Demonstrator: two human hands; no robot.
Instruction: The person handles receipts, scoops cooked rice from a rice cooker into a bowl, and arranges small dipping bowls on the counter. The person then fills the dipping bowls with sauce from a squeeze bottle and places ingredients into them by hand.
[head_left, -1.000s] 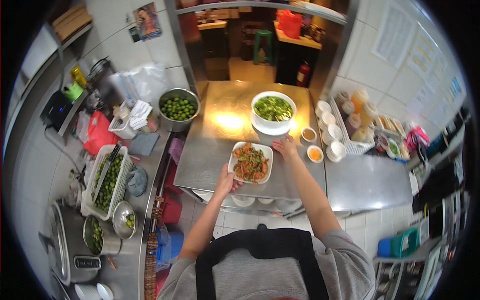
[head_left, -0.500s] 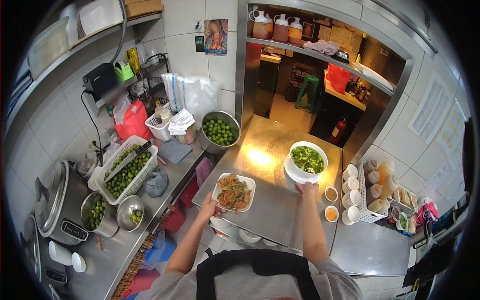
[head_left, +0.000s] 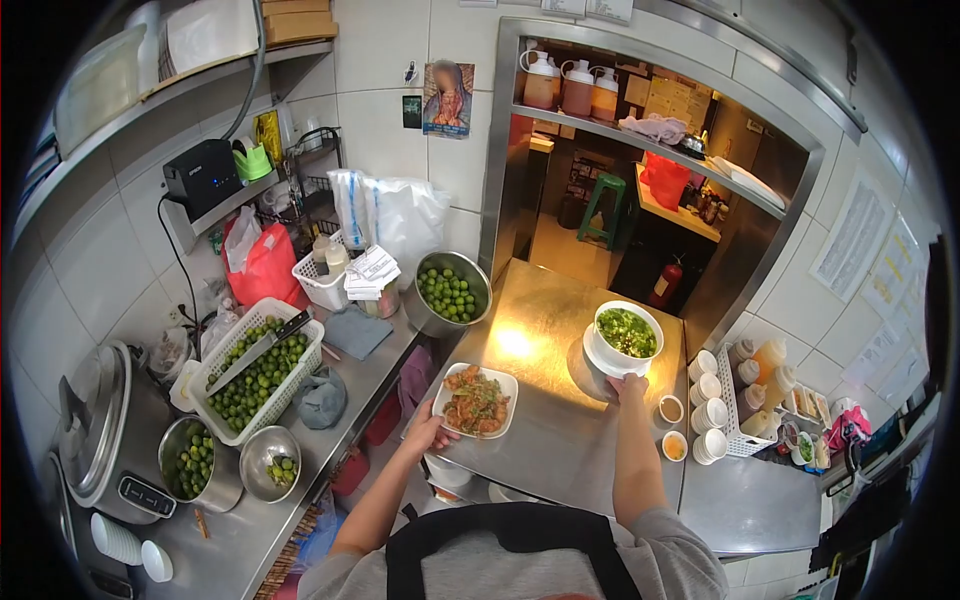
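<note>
With the left hand (head_left: 430,431), pinches the dish (head_left: 510,408) by its rim, left of the bowl (head_left: 630,358). With the right hand (head_left: 629,386), touches the plate (head_left: 600,362) under the bowl; cannot tell if pinching. Likely heavy, spilly; best held flat by plate sides.

Grey short-sleeved shirt (head_left: 490,560), broad black straps (head_left: 510,525), bare hands.

Passage lies between square dish (head_left: 514,392) and white bowl (head_left: 659,344); sauce cups (head_left: 675,459) apparently crowd right hand (head_left: 630,386).
</note>
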